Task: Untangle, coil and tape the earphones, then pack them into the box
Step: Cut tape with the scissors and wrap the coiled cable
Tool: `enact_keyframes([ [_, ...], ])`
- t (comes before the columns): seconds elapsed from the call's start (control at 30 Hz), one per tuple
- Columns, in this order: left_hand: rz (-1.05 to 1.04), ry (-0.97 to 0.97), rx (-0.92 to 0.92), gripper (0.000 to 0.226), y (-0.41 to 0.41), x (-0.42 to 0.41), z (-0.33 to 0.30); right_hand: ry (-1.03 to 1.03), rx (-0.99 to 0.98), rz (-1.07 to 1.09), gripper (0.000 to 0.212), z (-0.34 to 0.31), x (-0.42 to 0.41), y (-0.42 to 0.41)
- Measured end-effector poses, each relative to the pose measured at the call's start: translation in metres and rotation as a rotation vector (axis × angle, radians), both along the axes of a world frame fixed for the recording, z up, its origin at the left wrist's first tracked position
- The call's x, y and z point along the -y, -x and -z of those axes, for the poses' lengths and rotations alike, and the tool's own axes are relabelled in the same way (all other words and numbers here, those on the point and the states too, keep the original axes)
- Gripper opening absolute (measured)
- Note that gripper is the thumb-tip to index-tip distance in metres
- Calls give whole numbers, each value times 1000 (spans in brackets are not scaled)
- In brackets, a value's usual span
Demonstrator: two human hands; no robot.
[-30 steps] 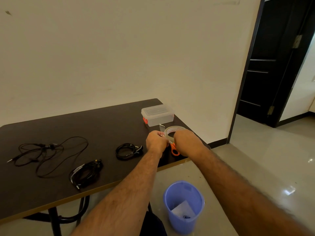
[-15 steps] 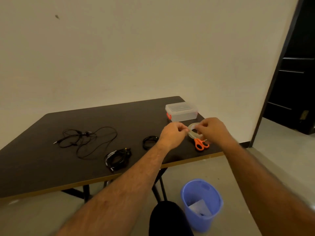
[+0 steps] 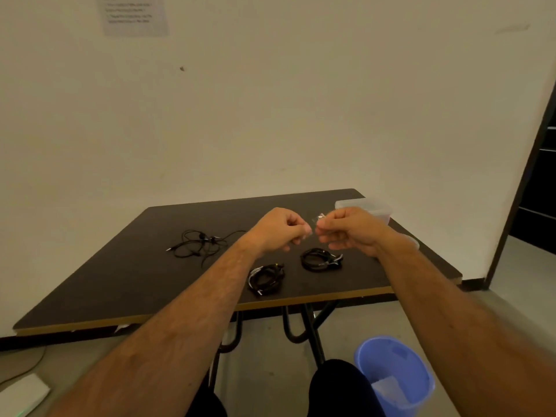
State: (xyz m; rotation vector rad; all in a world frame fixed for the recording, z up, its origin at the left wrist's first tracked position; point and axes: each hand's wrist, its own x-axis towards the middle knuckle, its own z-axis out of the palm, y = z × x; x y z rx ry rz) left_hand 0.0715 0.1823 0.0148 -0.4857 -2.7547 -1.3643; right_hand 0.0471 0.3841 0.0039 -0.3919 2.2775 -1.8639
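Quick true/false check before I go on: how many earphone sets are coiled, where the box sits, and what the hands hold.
1. Two coiled earphone sets lie near the table's front edge. True.
2. The tangled earphones are in the left hand. False: they lie on the table, untouched.
3. The box sits at the far right corner. True.
4. Both hands are flat on the table. False: left hand and right hand are raised, pinching a small clear piece, probably tape.
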Motion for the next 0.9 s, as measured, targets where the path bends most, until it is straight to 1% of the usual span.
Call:
enact_keyframes([
  [0.07, -71, -112, 22, 18, -7, 18, -1, -55, -111, 24, 8, -7, 22, -7],
  [0.17, -160, -285, 107, 15, -15, 41, 3, -130, -264, 58, 11, -12, 53, -14],
  [0.23, -221, -356, 151, 9, -17, 56, 10, -187, -348, 102, 14, -11, 68, -14],
  [0.3, -300, -388, 177, 5, -16, 71, 24, -200, -387, 169, 14, -10, 74, -11],
  [0.33, -342, -344, 167, 5, -15, 79, 32, -210, -395, 190, 15, -8, 75, -8],
  [0.37, -380, -244, 138, 7, -12, 85, 41, -233, -397, 194, 15, -6, 74, -7],
  [0.43, -389, 50, 48, 11, -4, 90, 57, -292, -400, 188, 16, -1, 72, -7],
  [0.5, -342, 341, 2, 25, 4, 85, 69, -326, -400, 202, 16, 6, 71, -8],
  [0.57, -309, 523, -19, 40, 12, 75, 76, -342, -398, 215, 16, 13, 68, -7],
  [0.63, -292, 631, -48, 46, 18, 66, 77, -362, -400, 219, 13, 19, 64, -6],
  [0.73, -246, 772, -59, 40, 26, 56, 78, -372, -406, 230, 10, 22, 57, -5],
  [0.9, -234, 817, 0, 27, 32, 56, 83, -386, -400, 221, 9, 26, 50, -6],
])
